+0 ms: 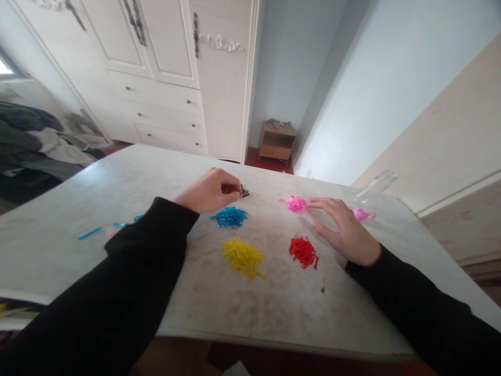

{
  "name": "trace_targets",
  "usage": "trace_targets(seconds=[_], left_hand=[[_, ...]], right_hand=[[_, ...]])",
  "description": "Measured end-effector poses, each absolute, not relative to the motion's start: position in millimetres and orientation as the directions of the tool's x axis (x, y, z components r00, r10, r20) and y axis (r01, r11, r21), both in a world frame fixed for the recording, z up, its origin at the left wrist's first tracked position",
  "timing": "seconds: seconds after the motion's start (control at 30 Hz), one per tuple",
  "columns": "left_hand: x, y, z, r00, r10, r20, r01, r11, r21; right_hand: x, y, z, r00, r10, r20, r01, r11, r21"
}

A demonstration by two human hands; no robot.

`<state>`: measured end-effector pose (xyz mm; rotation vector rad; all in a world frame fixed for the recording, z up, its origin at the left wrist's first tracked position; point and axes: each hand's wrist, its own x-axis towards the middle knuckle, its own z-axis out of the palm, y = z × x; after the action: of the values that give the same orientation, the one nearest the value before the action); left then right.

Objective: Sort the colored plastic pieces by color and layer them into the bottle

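Piles of small rubber bands lie on the white table (156, 303), sorted by colour: blue (230, 217), yellow (244, 257), red (303, 252) and pink (296, 203). A small black pile (245, 191) shows just beyond the fingers of my left hand (215, 190). Thumb and fingertips are pinched together at that black pile; whatever is between them is too small or hidden to make out. My right hand (346, 230) is over the table with its fingers stretched out, the fingertips at the right edge of the pink pile. Its thumb is above the red pile.
Behind my right hand lie a pink-purple item (362, 214) and a clear plastic container (378, 185). Blue strips (90, 233) lie left, partly behind my left sleeve. Past the table stand a white wardrobe (164, 94) and a small wooden cabinet (277, 141).
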<state>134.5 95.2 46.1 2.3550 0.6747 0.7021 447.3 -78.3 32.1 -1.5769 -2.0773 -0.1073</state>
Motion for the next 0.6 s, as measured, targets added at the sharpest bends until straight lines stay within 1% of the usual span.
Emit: trace_targets(seconds=[0.07, 0.1, 0.17, 0.23, 0.27, 0.3, 0.43, 0.5, 0.57, 0.6], left_hand=[[135, 97, 42, 0.658, 0.632, 0.409, 0.269, -0.705, 0.656], [135, 97, 40, 0.595, 0.659, 0.461, 0.269, -0.703, 0.658], [137, 99, 35, 0.419, 0.710, 0.565, 0.278, -0.693, 0.665], [136, 100, 32, 0.273, 0.742, 0.612, 0.299, -0.670, 0.680], [135, 100, 32, 0.207, 0.760, 0.616, 0.316, -0.648, 0.693], [132, 100, 34, 0.178, 0.764, 0.620, 0.339, -0.639, 0.690], [102, 92, 52, 0.118, 0.773, 0.624, 0.427, -0.606, 0.671], [74, 87, 60, 0.105, 0.815, 0.569, 0.530, -0.531, 0.662], [40, 82, 63, 0.074, 0.882, 0.466, 0.669, -0.390, 0.632], [23, 78, 64, 0.061, 0.897, 0.438, 0.701, -0.351, 0.621]], right_hand=[[446, -78, 32, -0.185, 0.868, 0.460, 0.903, 0.335, -0.269], [445, -78, 32, -0.190, 0.863, 0.468, 0.894, 0.349, -0.281], [445, -78, 31, -0.204, 0.848, 0.489, 0.874, 0.383, -0.300], [447, -77, 28, -0.212, 0.834, 0.509, 0.855, 0.411, -0.317], [448, -77, 27, -0.206, 0.830, 0.519, 0.849, 0.415, -0.326], [449, -76, 25, -0.201, 0.828, 0.524, 0.845, 0.417, -0.334], [450, -75, 23, -0.192, 0.816, 0.545, 0.832, 0.430, -0.351], [449, -75, 24, -0.200, 0.813, 0.546, 0.825, 0.441, -0.353], [448, -76, 25, -0.213, 0.813, 0.542, 0.816, 0.453, -0.359], [447, -76, 25, -0.221, 0.813, 0.539, 0.810, 0.461, -0.363]])
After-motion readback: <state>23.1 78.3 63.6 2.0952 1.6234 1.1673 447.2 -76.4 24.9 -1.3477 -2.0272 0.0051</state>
